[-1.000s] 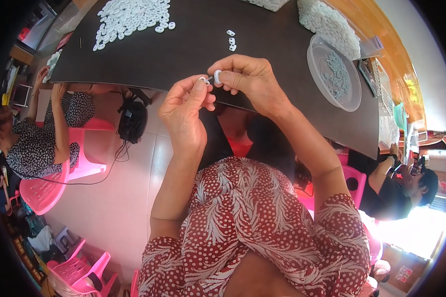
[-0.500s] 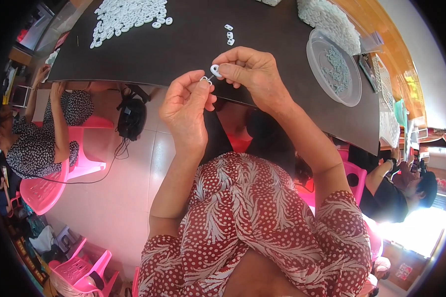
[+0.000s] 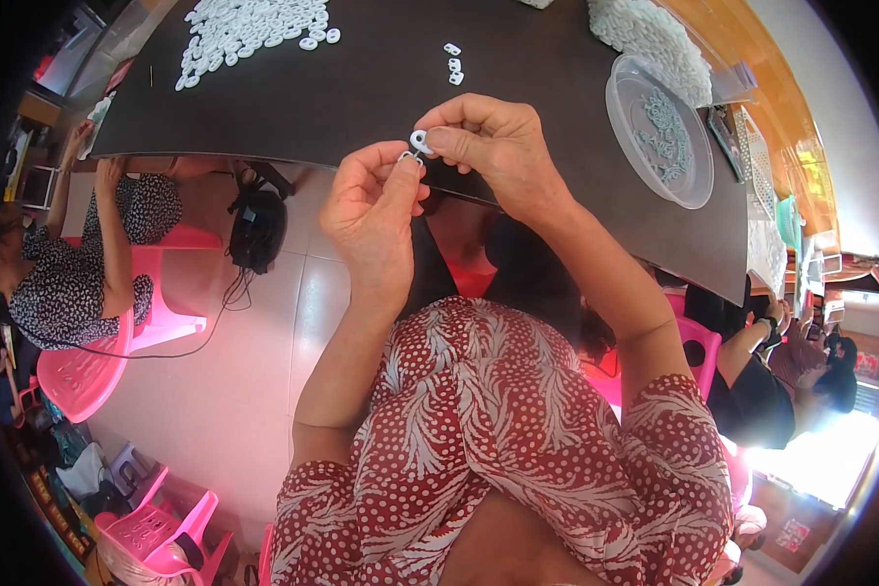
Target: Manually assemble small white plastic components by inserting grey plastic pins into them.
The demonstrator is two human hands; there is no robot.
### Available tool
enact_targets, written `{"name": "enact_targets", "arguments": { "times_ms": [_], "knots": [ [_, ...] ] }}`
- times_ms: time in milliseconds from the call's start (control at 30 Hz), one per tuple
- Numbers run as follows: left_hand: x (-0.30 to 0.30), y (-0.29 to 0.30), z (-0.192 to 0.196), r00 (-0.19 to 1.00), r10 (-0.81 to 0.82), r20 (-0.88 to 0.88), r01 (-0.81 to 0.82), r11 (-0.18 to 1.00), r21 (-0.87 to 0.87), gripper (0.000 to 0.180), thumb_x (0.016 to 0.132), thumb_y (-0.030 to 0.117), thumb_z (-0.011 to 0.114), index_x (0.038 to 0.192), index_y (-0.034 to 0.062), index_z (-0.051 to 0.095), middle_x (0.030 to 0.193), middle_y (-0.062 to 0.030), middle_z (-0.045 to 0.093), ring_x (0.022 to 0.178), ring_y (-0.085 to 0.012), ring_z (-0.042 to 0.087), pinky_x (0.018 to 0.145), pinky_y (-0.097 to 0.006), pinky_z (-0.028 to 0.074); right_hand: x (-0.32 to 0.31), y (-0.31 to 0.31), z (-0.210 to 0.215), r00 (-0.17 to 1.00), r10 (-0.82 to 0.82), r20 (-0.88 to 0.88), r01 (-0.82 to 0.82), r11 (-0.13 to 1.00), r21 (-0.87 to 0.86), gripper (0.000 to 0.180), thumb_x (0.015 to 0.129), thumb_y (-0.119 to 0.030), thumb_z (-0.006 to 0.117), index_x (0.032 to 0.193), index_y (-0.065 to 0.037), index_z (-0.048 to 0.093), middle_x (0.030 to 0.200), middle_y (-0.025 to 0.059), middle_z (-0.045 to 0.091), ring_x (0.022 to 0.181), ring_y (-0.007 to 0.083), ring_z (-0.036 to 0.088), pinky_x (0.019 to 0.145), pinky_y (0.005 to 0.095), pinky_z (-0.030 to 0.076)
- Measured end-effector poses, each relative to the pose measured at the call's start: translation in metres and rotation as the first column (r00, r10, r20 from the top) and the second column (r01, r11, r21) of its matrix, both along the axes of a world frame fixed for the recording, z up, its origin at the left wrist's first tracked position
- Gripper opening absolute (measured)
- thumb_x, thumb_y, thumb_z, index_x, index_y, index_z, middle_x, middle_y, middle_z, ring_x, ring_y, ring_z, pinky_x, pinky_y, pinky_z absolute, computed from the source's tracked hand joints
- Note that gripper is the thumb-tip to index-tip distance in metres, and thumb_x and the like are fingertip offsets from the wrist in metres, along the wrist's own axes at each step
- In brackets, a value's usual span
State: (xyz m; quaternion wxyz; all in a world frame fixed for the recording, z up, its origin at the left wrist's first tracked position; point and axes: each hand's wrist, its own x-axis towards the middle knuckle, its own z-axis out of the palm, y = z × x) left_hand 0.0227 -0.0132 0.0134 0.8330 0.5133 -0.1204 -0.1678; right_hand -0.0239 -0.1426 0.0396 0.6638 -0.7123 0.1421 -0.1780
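Note:
Over the table's near edge, my two hands meet with their fingertips close together. My right hand (image 3: 503,151) pinches a small white oval piece with a hole (image 3: 418,140) between thumb and fingers. Just below it, my left hand (image 3: 373,215) is closed on a second small white piece (image 3: 410,157), mostly covered by the thumb and fingertips. A thin metal part seems to run between the two pieces; its exact shape is too small to make out. Beyond my hands, a few similar white pieces (image 3: 455,65) lie in a short row on the dark table (image 3: 381,78).
A heap of white oval pieces (image 3: 249,37) spreads across the table's far left. At the right stand a round clear tray (image 3: 693,193) with small metal parts (image 3: 662,137) and a mound of white pieces (image 3: 649,44). Another person (image 3: 73,293) sits at left by a pink chair (image 3: 83,376).
The white piece in my right hand has shifted slightly left and sits closer to the one in my left hand. Both hands keep their pinch.

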Motion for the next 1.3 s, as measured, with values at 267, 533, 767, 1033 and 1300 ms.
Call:
{"name": "enact_targets", "arguments": {
  "times_ms": [267,533,767,1033,1300],
  "knots": [
    [-0.003,-0.001,-0.003,0.998,0.027,0.060,-0.029,0.999,0.030,0.012,0.085,0.001,0.061,0.096,-0.0042,0.060,0.079,-0.0067,0.063,0.063,-0.0089,0.058,0.053,-0.019,0.046,-0.002,0.008,0.001,0.998,-0.033,0.061,0.042,0.987,-0.158,0.010,0.081,-0.004,0.061,0.084,0.004,0.066,0.071,0.0023,0.063,0.062,0.0070,0.054,0.056,0.0225,0.044],
    [-0.003,-0.001,-0.005,0.997,0.019,0.072,-0.021,0.999,0.027,0.014,0.085,0.001,0.061,0.098,-0.0043,0.059,0.080,-0.0063,0.063,0.064,-0.0089,0.059,0.054,-0.019,0.047,-0.003,0.011,-0.010,0.993,-0.046,0.107,0.076,0.954,-0.289,0.010,0.080,-0.001,0.059,0.087,0.002,0.065,0.075,0.0088,0.060,0.069,0.0156,0.059,0.062,0.0274,0.045],
    [0.000,0.003,-0.008,0.998,-0.056,0.030,0.057,0.998,-0.020,0.025,0.085,-0.001,0.060,0.109,-0.0032,0.054,0.081,-0.0046,0.061,0.066,-0.0074,0.057,0.057,-0.019,0.046,-0.004,0.013,-0.008,0.995,-0.030,0.095,0.061,0.939,-0.339,0.009,0.080,-0.001,0.059,0.087,0.002,0.065,0.075,0.0088,0.061,0.069,0.0153,0.059,0.062,0.0279,0.046],
    [0.000,0.002,-0.008,0.993,-0.114,-0.014,0.113,0.991,-0.071,0.025,0.086,-0.001,0.059,0.111,-0.0044,0.058,0.082,-0.0052,0.061,0.068,-0.0091,0.057,0.058,-0.020,0.046,-0.005,0.012,-0.006,0.996,-0.040,0.080,0.059,0.965,-0.257,0.007,0.080,-0.001,0.059,0.083,0.003,0.063,0.070,0.0080,0.063,0.066,0.0115,0.059,0.060,0.0264,0.047],
    [0.000,0.001,-0.010,0.988,-0.154,-0.015,0.152,0.985,-0.080,0.027,0.085,0.000,0.061,0.112,-0.0048,0.058,0.084,-0.0067,0.062,0.069,-0.0107,0.058,0.059,-0.021,0.048,-0.008,0.011,-0.009,0.993,-0.043,0.110,0.072,0.958,-0.277,0.007,0.080,-0.001,0.058,0.084,0.001,0.063,0.074,0.0083,0.061,0.069,0.0152,0.059,0.062,0.0280,0.046]
  ]
}}
